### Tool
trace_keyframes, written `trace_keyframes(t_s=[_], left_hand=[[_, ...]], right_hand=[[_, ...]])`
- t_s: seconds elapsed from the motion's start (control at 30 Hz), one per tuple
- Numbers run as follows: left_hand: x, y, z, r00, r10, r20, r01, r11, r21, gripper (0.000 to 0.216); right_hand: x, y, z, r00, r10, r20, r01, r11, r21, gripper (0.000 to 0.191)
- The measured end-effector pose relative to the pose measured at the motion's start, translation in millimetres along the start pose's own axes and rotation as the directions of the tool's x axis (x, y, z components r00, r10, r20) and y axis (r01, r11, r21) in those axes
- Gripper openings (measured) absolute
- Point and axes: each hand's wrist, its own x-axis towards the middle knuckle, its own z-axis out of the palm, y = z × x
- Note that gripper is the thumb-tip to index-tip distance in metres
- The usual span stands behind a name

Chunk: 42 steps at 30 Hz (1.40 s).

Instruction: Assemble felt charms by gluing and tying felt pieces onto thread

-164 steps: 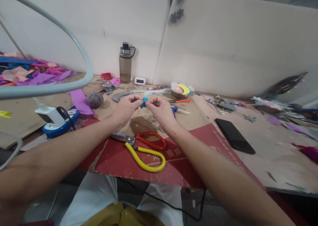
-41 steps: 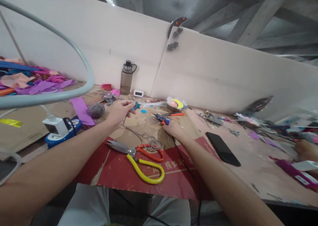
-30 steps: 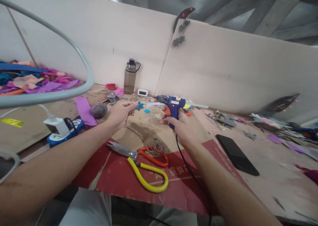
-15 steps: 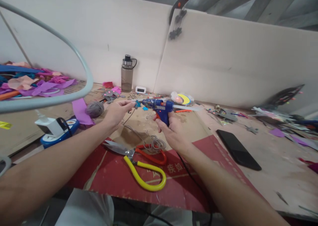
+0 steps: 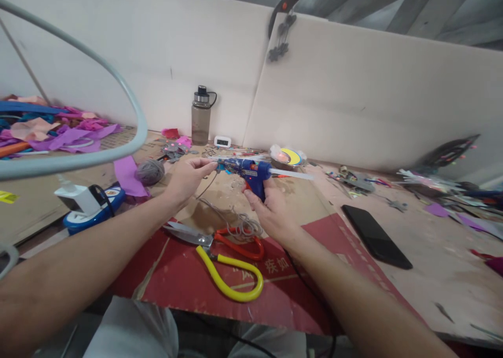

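Observation:
My right hand (image 5: 271, 203) is wrapped round the handle of a blue hot glue gun (image 5: 257, 179), whose nozzle points left. A clear glue stick (image 5: 293, 174) juts from its back end. Between finger and thumb, my left hand (image 5: 192, 175) pinches a small blue felt star (image 5: 220, 166). The nozzle is at the star and partly hides it; whether they touch I cannot tell. Grey cord (image 5: 214, 206) hangs from near the star down to a loose coil. Another small blue piece (image 5: 228, 172) lies just beneath the gun.
Large scissors (image 5: 231, 258) with red and yellow handles lie on red cardboard (image 5: 283, 295) in front. A phone (image 5: 375, 236) lies right. Left are a grey yarn ball (image 5: 150, 172), a power strip (image 5: 92, 216) and felt scraps (image 5: 51, 125). A bottle (image 5: 200, 117) stands behind, with a pale hoop (image 5: 129, 101) upper left.
The glue gun has moved slightly left, so its nozzle now overlaps the blue star. The left hand has barely moved.

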Motion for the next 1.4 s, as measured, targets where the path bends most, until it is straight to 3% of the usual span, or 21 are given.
trace_keyframes(t_s=[0.13, 0.4, 1.4], left_hand=[[-0.9, 1.3, 0.2, 1.0, 0.014, 0.008, -0.014, 1.0, 0.022, 0.023], [0.7, -2.8, -0.4, 1.0, 0.016, 0.016, -0.016, 1.0, -0.003, 0.024], [1.9, -5.6, -1.6, 0.999, 0.008, 0.043, -0.009, 1.0, 0.005, 0.025]], right_hand=[[-0.3, -0.9, 0.7, 1.0, -0.005, -0.008, 0.005, 0.999, -0.032, 0.032], [0.1, -4.2, -2.2, 0.999, 0.011, -0.031, -0.013, 0.998, -0.064, 0.025], [-1.8, 2.7, 1.9, 0.999, -0.025, -0.031, 0.024, 0.998, -0.052, 0.036]])
